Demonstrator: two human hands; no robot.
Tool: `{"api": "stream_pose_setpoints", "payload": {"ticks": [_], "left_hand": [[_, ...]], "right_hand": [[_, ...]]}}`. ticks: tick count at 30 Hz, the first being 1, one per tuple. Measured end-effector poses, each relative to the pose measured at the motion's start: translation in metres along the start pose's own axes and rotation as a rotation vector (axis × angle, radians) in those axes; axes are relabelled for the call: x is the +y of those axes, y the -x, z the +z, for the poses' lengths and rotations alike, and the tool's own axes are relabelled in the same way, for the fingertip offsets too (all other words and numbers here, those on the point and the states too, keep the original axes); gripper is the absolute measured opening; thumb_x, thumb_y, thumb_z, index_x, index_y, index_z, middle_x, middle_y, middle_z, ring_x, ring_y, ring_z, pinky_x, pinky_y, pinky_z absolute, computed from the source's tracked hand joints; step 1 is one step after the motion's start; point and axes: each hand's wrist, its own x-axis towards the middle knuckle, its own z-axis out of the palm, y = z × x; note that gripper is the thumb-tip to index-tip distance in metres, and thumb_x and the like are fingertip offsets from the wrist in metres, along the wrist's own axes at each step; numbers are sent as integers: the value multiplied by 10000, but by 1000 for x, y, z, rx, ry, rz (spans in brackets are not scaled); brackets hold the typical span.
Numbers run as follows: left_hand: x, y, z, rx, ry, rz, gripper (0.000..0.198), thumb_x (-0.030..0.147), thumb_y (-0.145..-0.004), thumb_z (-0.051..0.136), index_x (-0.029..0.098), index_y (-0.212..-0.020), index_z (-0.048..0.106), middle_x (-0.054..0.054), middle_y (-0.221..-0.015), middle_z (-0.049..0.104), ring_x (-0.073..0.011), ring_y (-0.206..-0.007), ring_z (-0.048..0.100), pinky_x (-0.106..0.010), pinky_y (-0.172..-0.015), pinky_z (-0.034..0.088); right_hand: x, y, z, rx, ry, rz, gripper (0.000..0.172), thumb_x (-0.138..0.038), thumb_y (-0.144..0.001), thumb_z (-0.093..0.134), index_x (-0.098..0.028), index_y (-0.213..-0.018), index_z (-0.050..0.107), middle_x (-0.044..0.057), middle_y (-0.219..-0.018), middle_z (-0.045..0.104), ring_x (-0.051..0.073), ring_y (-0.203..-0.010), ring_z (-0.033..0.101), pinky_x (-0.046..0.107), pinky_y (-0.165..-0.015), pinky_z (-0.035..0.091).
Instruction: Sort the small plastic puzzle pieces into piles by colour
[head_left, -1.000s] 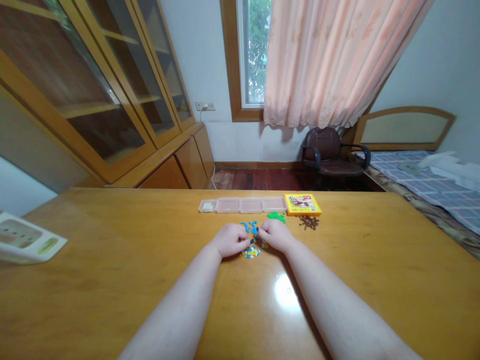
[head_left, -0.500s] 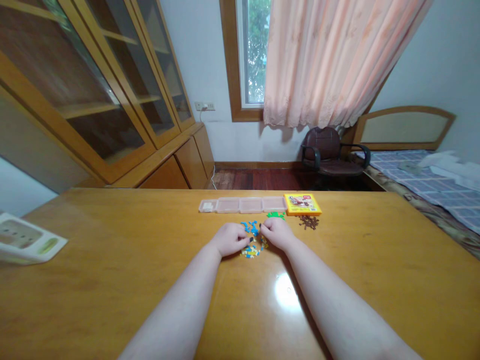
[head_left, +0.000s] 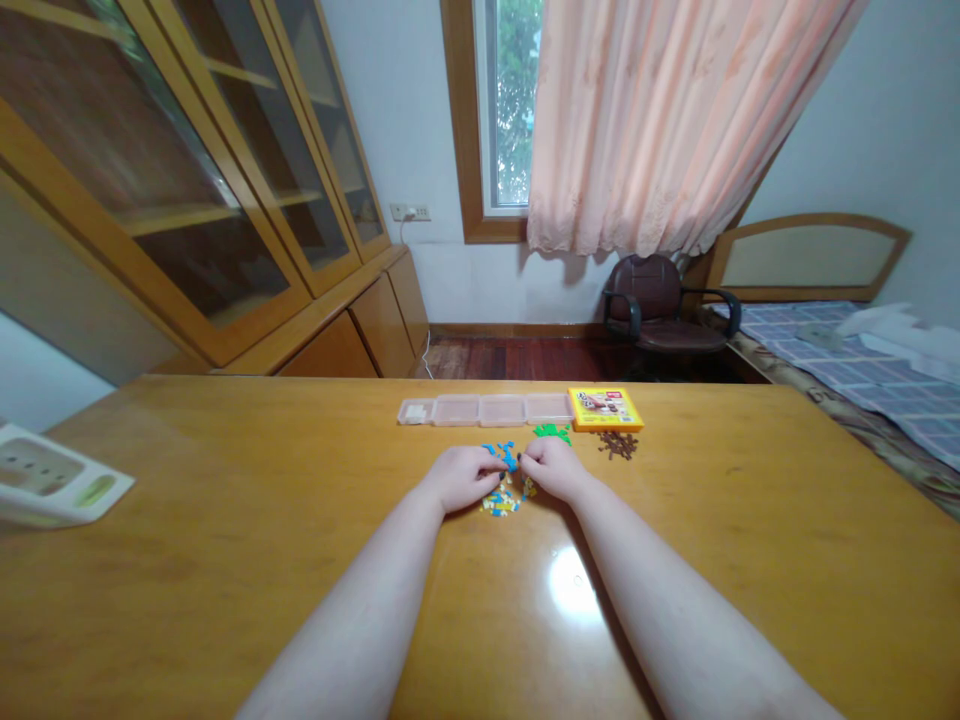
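Small blue pieces (head_left: 498, 451) lie loosely heaped between my hands. Nearer me is a mixed pile of yellow, white and blue pieces (head_left: 500, 503). My left hand (head_left: 466, 478) rests on the table at the left of these piles, its index finger stretched to the edge of the blue pieces and its thumb slightly apart below. Across from it, my right hand (head_left: 553, 467) is curled, fingertips pinched together beside the blue pieces. Whatever it holds is too small to make out. Green pieces (head_left: 553, 432) lie just behind my right hand, partly covered by it.
A row of clear plastic trays (head_left: 457, 409) stands behind the piles, joined at the right by a yellow box (head_left: 606, 408). Brown pieces (head_left: 618, 445) are heaped before that box. A white holder (head_left: 56, 480) sits on the wooden table (head_left: 247, 480) at far left.
My left index finger has uncurled and extended toward the blue pieces, away from the thumb. My right fingertips have shifted slightly toward me, still pinched.
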Motion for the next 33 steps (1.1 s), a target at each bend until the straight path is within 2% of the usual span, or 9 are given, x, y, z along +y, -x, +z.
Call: {"api": "stream_pose_setpoints", "payload": {"ticks": [4, 10, 14, 18, 22, 28, 33], "left_hand": [[-1, -1, 1, -3, -8, -31, 279, 287, -811, 532, 283, -1042, 688, 0, -978, 714, -172, -867, 639, -251, -765, 452], [1, 0, -1, 32, -18, -27, 216, 284, -822, 521, 247, -907, 716, -11, -841, 711, -158, -773, 625, -239, -706, 436], [3, 0, -2, 36, 3, 16, 219, 283, -822, 525, 257, -942, 707, -7, -858, 704, -154, -787, 613, -236, -710, 426], [5, -1, -4, -2, -51, 58, 210, 277, -831, 513, 225, -766, 705, -7, -746, 671, -141, -717, 582, -225, -661, 390], [6, -1, -5, 1, -100, 45, 251, 255, -819, 517, 184, -612, 641, -2, -651, 615, -121, -634, 522, -220, -606, 342], [4, 0, -5, 52, -63, 9, 282, 250, -826, 494, 169, -577, 598, 3, -608, 570, -108, -596, 480, -222, -580, 312], [2, 0, -3, 18, -30, 68, 361, 296, -839, 482, 167, -516, 576, 9, -559, 520, -97, -537, 423, -229, -554, 291]], "right_hand": [[-1, 1, -1, -20, -12, -16, 328, -185, -758, 472, -149, -432, 484, -48, -439, 361, 74, -463, 336, 217, -492, 207], [-1, 1, -1, -25, -20, -16, 320, -186, -752, 472, -150, -433, 467, -51, -435, 338, 73, -457, 335, 216, -488, 201], [0, 1, -1, 5, 2, 0, 335, -198, -756, 470, -151, -424, 461, -48, -436, 347, 74, -459, 323, 218, -490, 204], [0, 1, 0, -27, 5, -11, 326, -198, -761, 472, -152, -439, 491, -44, -438, 379, 76, -459, 336, 225, -491, 208], [-1, 1, -1, -18, 21, 23, 339, -224, -778, 477, -152, -449, 512, -36, -444, 409, 80, -465, 347, 230, -494, 210], [1, 0, -2, 21, 29, 72, 355, -244, -811, 454, -150, -483, 551, -16, -495, 478, 89, -506, 392, 226, -526, 240], [2, 0, -1, 0, 53, 50, 365, -244, -801, 465, -152, -452, 513, -28, -462, 426, 85, -479, 368, 225, -504, 227]]}}
